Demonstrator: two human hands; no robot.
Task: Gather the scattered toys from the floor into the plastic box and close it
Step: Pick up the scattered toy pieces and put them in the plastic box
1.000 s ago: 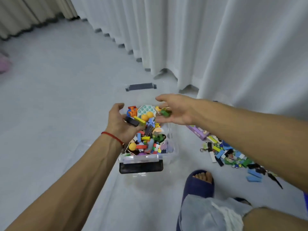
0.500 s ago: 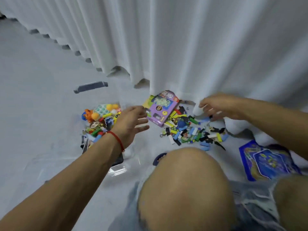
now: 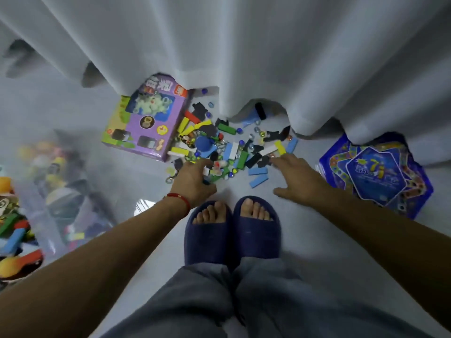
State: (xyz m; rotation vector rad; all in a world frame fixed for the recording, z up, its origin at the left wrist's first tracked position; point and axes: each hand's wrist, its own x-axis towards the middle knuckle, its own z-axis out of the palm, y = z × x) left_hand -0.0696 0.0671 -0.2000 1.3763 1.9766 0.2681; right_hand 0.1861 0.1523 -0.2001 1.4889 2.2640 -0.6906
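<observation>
Purple toy box, its print too blurred to read, lies beside the scattered toys on the floor. Left hand curls into them; right hand spreads flat. Plastic box sits far left.

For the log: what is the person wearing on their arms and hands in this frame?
Both forearms are bare, with no sleeves in view and no gloves. The left hand has a thin red string bracelet around its wrist. The right hand shows no band, watch or ring that I can make out.
</observation>
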